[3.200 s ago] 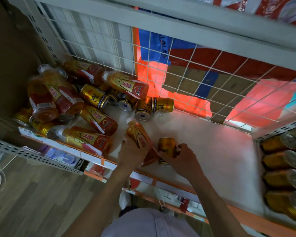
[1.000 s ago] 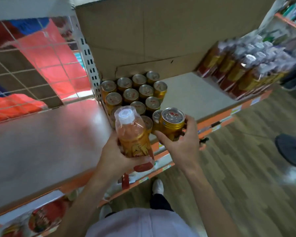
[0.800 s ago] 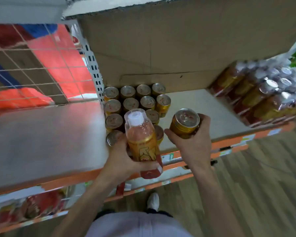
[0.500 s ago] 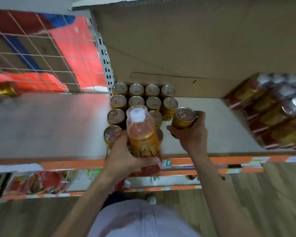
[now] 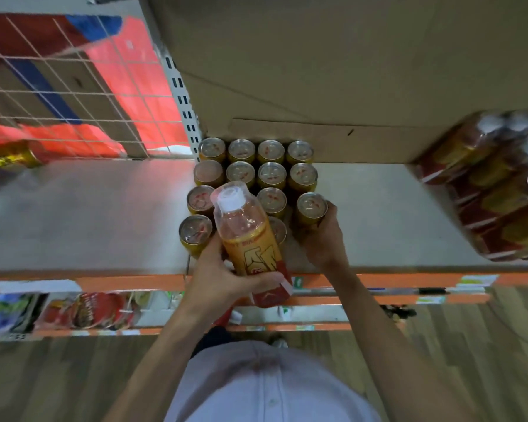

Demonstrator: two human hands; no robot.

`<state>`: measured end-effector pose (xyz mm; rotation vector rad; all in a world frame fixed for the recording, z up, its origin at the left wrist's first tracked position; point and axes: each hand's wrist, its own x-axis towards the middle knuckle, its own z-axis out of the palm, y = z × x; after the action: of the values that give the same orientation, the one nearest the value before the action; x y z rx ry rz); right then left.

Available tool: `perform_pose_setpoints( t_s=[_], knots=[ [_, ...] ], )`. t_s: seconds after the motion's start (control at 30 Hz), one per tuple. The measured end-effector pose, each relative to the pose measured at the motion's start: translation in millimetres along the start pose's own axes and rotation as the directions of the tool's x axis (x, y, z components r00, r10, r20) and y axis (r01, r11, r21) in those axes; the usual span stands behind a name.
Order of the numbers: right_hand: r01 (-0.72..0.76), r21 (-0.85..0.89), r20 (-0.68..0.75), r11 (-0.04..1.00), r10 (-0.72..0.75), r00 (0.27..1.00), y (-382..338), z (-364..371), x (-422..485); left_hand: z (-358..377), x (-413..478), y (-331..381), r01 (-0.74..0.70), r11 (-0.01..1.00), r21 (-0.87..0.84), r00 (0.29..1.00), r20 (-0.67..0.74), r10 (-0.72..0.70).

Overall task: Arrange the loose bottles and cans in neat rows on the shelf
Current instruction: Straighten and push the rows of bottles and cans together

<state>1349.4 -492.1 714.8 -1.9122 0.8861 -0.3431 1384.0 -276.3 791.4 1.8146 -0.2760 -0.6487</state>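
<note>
Your left hand (image 5: 223, 278) grips the bottle (image 5: 250, 239) round its lower body, fingers wrapped on the label. The bottle is held over the front edge of the shelf (image 5: 89, 214), cap tilted toward the back. Your right hand (image 5: 323, 236) is curled round a gold can (image 5: 311, 208), upright, just beside the right side of the block of cans (image 5: 272, 175). Cannot tell whether its base touches the shelf.
</note>
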Motion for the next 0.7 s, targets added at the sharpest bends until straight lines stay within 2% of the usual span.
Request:
perform_pose_setpoints(
  t_s=[0.2, 0.7],
  knots=[
    [0.025, -0.121, 0.107, 0.992, -0.012, 0.994, 14, -20, 0, 19, -4, 4, 0.008, 1.0, -0.026, 0.999, 0.047, -0.007],
    [0.054, -0.093, 0.072, 0.994, -0.048, 0.996, 14, -9, 6, 27, -12, 3, 0.047, 0.998, -0.034, 0.998, 0.033, -0.046]
  ],
)
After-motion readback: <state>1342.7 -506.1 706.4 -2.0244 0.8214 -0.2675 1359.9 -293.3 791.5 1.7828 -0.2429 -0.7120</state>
